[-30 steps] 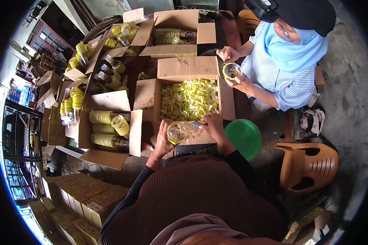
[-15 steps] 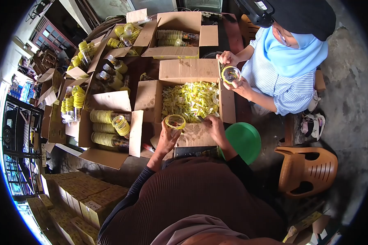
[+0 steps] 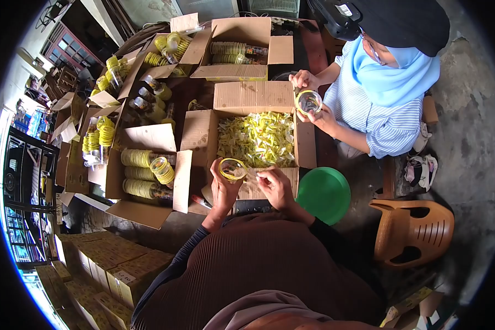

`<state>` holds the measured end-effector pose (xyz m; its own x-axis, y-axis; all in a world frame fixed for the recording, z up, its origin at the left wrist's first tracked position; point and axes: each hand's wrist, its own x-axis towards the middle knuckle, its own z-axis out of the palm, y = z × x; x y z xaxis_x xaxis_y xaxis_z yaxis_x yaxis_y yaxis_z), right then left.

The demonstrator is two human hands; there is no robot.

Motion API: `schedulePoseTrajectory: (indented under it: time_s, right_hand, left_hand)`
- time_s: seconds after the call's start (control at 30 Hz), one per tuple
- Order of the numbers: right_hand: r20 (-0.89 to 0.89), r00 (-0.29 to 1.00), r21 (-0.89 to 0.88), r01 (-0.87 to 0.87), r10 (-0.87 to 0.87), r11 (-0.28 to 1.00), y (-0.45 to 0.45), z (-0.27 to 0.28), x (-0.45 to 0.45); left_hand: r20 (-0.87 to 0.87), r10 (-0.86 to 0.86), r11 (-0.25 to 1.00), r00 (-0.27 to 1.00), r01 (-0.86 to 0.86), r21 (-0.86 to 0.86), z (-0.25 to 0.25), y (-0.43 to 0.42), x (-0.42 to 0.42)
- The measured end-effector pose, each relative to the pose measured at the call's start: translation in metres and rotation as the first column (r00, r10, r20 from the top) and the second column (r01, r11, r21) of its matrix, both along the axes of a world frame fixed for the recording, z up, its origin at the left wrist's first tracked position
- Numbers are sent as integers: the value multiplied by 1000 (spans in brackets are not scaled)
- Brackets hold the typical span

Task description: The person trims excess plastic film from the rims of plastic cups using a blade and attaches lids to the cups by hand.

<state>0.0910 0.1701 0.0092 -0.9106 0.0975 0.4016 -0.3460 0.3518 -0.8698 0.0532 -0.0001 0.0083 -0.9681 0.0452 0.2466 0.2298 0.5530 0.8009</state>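
Observation:
A clear plastic cup with a yellow rim (image 3: 232, 169) is held in my left hand (image 3: 223, 190), its open mouth facing up toward me. Just right of the cup, my right hand (image 3: 277, 187) has its fingers pinched together; something pale and thin seems to be at the fingertips, too small to make out. Both hands are over the near flap of a cardboard box (image 3: 254, 98). Inside that box lies a heap of small yellow and white pieces (image 3: 257, 137), like little packets or strips.
Across to the right, a co-worker (image 3: 388, 121) holds a similar yellow-rimmed cup (image 3: 308, 102). Boxes of stacked yellow-rimmed cups (image 3: 139, 171) stand at left. A green basin (image 3: 324, 195) is by my right arm, with a brown plastic chair (image 3: 412, 231) beyond it.
My right hand has moved left, away from the heap's near edge, closer to the cup. The cup has shifted slightly left and its mouth faces me more. The co-worker's cup has turned slightly.

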Motion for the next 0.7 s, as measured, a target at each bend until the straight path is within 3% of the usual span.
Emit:
schedulePoseTrajectory:
  time_s: [0.27, 0.37, 0.47, 0.57, 0.7]
  right_hand:
    - [-121, 993, 171, 31, -10, 985, -7, -1, -3]
    - [-165, 986, 242, 75, -35, 967, -7, 6, -3]
    - [-148, 987, 268, 94, -55, 959, -6, 10, -3]
    - [-72, 995, 293, 89, -71, 952, -2, 1, -10]
    - [69, 983, 139, 157, -168, 978, 4, -8, -15]
  left_hand:
    - [-52, 39, 999, 998, -37, 35, -8, 12, 5]
    - [16, 57, 991, 998, -59, 122, -11, 16, 8]
    - [55, 79, 984, 995, -86, 154, -11, 21, 12]
    - [1, -53, 986, 999, 52, 160, -5, 29, 21]
    - [-7, -62, 981, 998, 62, 184, -3, 27, 11]
